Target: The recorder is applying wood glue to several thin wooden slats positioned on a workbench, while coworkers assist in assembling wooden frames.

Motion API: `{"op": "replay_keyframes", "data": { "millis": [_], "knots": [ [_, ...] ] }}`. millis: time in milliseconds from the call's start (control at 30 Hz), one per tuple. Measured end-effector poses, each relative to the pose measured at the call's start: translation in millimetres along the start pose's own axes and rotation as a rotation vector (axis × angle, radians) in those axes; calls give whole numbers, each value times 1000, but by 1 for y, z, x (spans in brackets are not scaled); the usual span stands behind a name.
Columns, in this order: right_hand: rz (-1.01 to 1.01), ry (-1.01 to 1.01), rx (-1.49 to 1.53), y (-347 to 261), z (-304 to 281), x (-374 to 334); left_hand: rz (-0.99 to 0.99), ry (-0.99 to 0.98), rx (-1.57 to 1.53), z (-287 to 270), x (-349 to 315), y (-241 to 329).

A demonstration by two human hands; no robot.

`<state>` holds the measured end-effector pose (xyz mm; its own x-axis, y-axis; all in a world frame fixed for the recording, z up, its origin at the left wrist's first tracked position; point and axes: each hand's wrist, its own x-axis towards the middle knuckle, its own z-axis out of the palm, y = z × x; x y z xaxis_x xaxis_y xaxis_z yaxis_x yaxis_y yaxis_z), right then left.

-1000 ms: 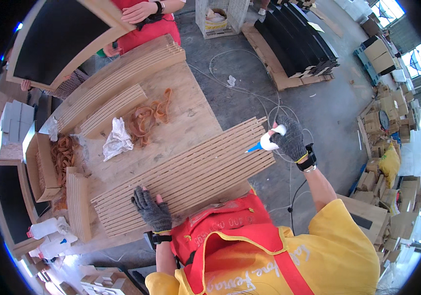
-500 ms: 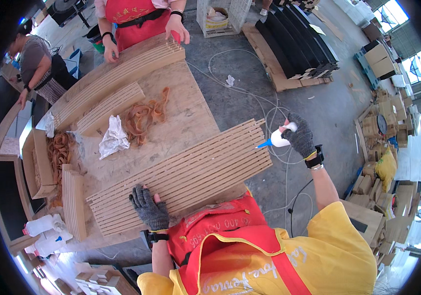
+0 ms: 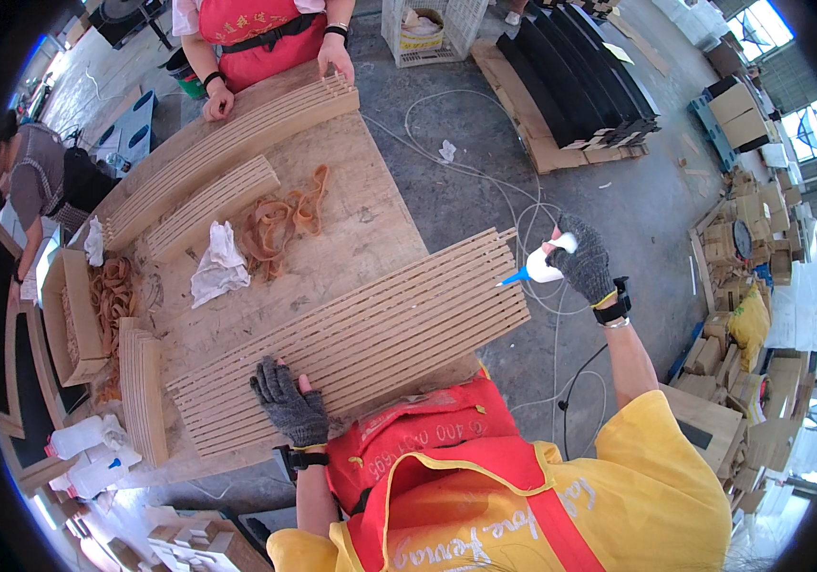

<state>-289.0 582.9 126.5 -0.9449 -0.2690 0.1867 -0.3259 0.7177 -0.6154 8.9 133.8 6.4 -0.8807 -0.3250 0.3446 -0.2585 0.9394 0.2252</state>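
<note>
Long wooden strips [image 3: 361,334] lie side by side across the near part of a wooden table [image 3: 351,200], narrow gaps showing between them. My left hand [image 3: 292,402], in a dark grey glove with bare fingertips, rests spread on the strips near their left end. At their right end, my right hand [image 3: 584,263], gloved the same way, grips a white glue bottle [image 3: 548,261]. The bottle's blue nozzle [image 3: 515,277] points left, at or just above the strips; contact cannot be made out. A few small white spots show on the strips.
Bundled strips [image 3: 237,162], a crumpled white cloth [image 3: 218,265] and orange bands [image 3: 279,224] lie farther back. More strips [image 3: 144,391] and white bottles [image 3: 89,453] are at left. A co-worker in a red apron [image 3: 260,29] stands across the table; another person bends at far left. Cables [image 3: 523,205] cross the floor.
My hands and the glue bottle have barely moved. Across the table, the co-worker's hands have shifted slightly on the bundled strips. The person at far left has bent lower and moved left.
</note>
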Motion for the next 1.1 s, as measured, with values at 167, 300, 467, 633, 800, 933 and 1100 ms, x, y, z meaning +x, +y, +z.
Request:
{"op": "replay_keyframes", "data": {
  "millis": [167, 300, 467, 633, 800, 933, 1100],
  "knots": [
    [-39, -20, -29, -20, -4, 1, -22, -13, 1, -4, 3, 5],
    [-42, -61, 74, -19, -1, -1, -15, -11, 11, -4, 3, 5],
    [-1, -45, 46, -11, -2, 3, -18, -2, 10, -3, 2, 5],
    [101, -34, -11, 5, -14, 7, -21, 1, 9, -2, 2, 3],
    [17, -7, -95, 14, -16, 4, -20, 16, 5, -2, 3, 4],
    [79, 61, 42, 12, -10, 2, -14, 17, -2, -2, 3, 3],
    [46, 36, -31, 4, -14, 3, -18, 20, -8, -3, 4, 7]
  ]
}}
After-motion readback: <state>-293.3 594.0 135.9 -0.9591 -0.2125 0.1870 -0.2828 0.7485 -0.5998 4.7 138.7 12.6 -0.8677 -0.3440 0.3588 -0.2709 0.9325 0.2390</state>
